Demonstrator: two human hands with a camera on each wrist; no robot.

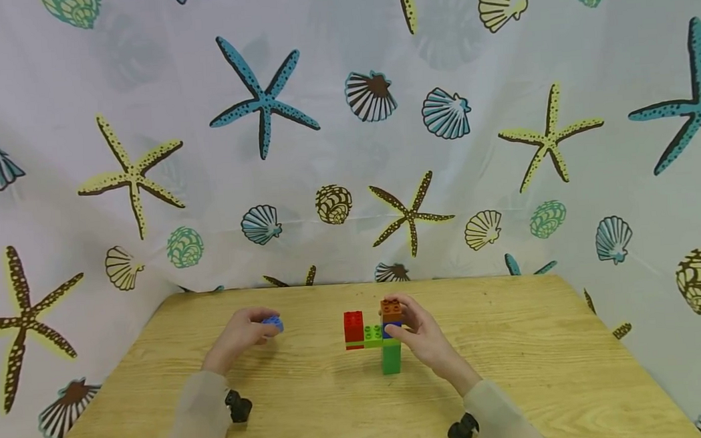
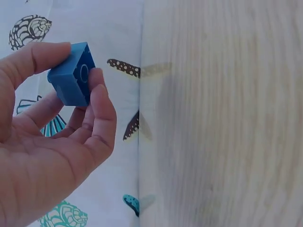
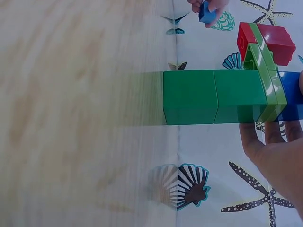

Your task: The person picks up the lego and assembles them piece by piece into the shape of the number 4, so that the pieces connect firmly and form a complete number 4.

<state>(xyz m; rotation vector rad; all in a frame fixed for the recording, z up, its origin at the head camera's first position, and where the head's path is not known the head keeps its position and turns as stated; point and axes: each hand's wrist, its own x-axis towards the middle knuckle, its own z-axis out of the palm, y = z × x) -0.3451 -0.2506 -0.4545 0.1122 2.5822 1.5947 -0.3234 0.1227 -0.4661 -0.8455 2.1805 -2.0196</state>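
Note:
My left hand (image 1: 246,334) pinches a light blue toy brick (image 2: 67,87) between thumb and fingers, raised at the left; its hollow underside shows in the left wrist view. Right of it stands a small brick build. Two green bricks (image 3: 190,97) form its upright column, topped by lime-green pieces (image 1: 371,343) that jut out to the left. A red brick (image 1: 354,327) sits on the far end of that arm. Above the column are a dark blue brick (image 1: 388,328) and an orange brick (image 1: 391,309). My right hand (image 1: 429,341) grips these upper bricks from the right, thumb in front.
The wooden table (image 1: 314,409) has a glossy top that mirrors the column's foot. A white curtain (image 1: 334,153) printed with starfish and shells hangs behind the table and along both sides. Small black devices (image 1: 239,407) sit at both wrists.

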